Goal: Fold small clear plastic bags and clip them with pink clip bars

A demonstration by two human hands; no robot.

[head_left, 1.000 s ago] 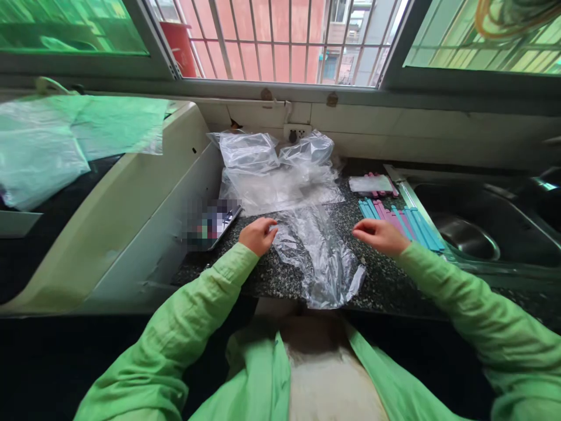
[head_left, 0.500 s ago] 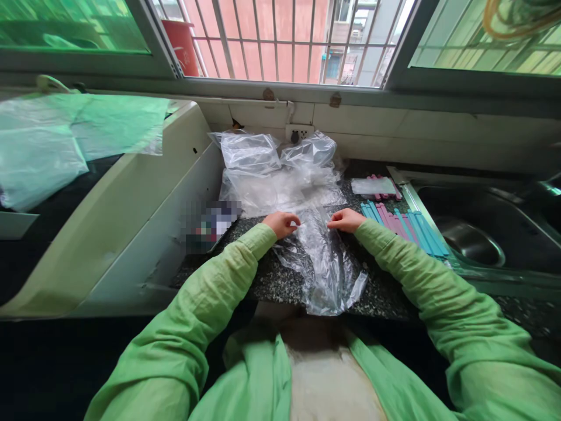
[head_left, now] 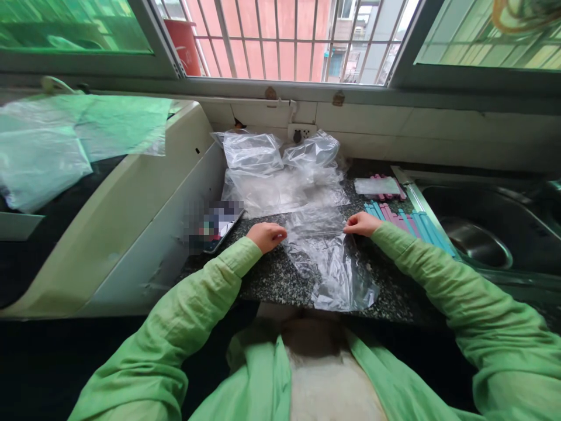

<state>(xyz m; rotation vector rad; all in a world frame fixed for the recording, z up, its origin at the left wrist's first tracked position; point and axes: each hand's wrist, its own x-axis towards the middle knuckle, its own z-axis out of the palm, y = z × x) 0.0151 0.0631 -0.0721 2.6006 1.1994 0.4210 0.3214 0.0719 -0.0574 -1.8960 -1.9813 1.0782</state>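
Note:
A clear plastic bag (head_left: pixel 337 269) lies crumpled on the dark speckled counter, its upper edge stretched between my two hands. My left hand (head_left: pixel 268 236) is closed in a pinch at the bag's left corner. On the opposite corner, my right hand (head_left: pixel 362 224) pinches the same edge between thumb and fingers. Just beyond them rests a pile of clear plastic bags (head_left: pixel 284 190), spread flat in front and bunched up at the back. Teal and pink plastic strips (head_left: pixel 407 222) lie in a row to the right of my right hand.
A phone (head_left: pixel 223 225), partly blurred out, leans near the white appliance (head_left: pixel 149 216) at left. A frosted packet (head_left: pixel 376 186) sits on more pink strips by the steel sink (head_left: pixel 477 234). The wall socket (head_left: pixel 302 132) is behind the bags; the counter's front edge is close.
My hands have moved apart, drawing the bag's upper edge out wide and straight between them. Both are slightly lower in the view.

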